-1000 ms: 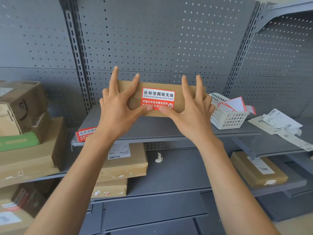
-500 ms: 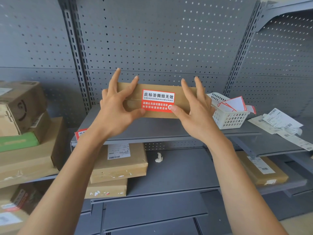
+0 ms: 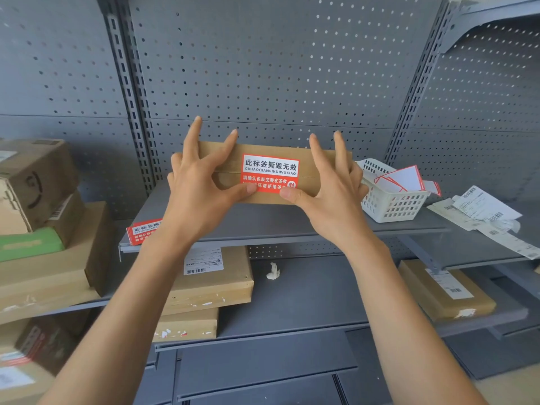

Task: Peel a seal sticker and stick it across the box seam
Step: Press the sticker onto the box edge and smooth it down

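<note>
A flat brown cardboard box (image 3: pixel 306 162) stands on its edge on the grey shelf (image 3: pixel 292 226), its seam running left to right. A red and white seal sticker (image 3: pixel 270 171) lies across that seam at the middle. My left hand (image 3: pixel 201 185) clasps the box's left end, fingers spread over the top edge, thumb pressing the sticker's lower left corner. My right hand (image 3: pixel 333 188) clasps the right end the same way, thumb on the sticker's lower right edge.
A white plastic basket (image 3: pixel 391 203) with red-edged sticker sheets stands right of the box. Loose shipping labels (image 3: pixel 482 211) lie further right. Another seal sticker (image 3: pixel 143 230) lies at the shelf's left front edge. Cardboard parcels (image 3: pixel 210 279) fill the lower shelf and the left.
Both thumbs slid apart along the sticker's lower edge half a second ago, then came back inward onto its lower corners. The box stays put.
</note>
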The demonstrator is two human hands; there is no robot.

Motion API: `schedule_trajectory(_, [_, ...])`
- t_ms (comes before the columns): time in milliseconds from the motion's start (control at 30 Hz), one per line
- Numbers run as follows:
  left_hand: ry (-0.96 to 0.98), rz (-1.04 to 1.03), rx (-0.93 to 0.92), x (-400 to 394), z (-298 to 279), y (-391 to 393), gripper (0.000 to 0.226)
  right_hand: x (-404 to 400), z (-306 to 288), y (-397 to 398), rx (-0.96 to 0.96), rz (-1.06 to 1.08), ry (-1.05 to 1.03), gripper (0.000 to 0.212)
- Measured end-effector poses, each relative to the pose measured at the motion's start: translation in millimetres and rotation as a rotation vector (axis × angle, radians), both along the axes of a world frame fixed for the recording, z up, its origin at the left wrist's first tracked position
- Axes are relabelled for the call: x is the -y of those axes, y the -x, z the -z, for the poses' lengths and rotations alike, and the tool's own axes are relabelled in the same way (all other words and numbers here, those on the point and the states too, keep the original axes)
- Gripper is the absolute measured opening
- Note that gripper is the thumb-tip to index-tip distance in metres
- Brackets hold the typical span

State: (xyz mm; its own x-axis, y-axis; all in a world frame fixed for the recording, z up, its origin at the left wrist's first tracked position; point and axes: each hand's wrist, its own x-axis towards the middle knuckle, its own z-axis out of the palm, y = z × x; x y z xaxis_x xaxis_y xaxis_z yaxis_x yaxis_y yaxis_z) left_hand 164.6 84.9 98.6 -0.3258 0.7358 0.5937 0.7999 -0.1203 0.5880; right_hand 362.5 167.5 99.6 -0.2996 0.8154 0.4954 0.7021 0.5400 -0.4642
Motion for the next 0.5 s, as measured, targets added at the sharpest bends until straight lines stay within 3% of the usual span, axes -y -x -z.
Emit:
schedule_trajectory(267, [0.084,0.081,0.007,0,3,13,0.072,-8,-2,-13,-0.024,-0.084,0.059,0.077])
schedule_trajectory(400, [-0.022,0.029,0.176,-4,5,1,0.052,-5,0,-5,-0.158,-0.067,0.055,0.059])
schedule_trajectory(500, [-0.139,-0.096,0.290,-10,7,-15,0.039,0,5,16,-0.283,0.079,0.006,0.055])
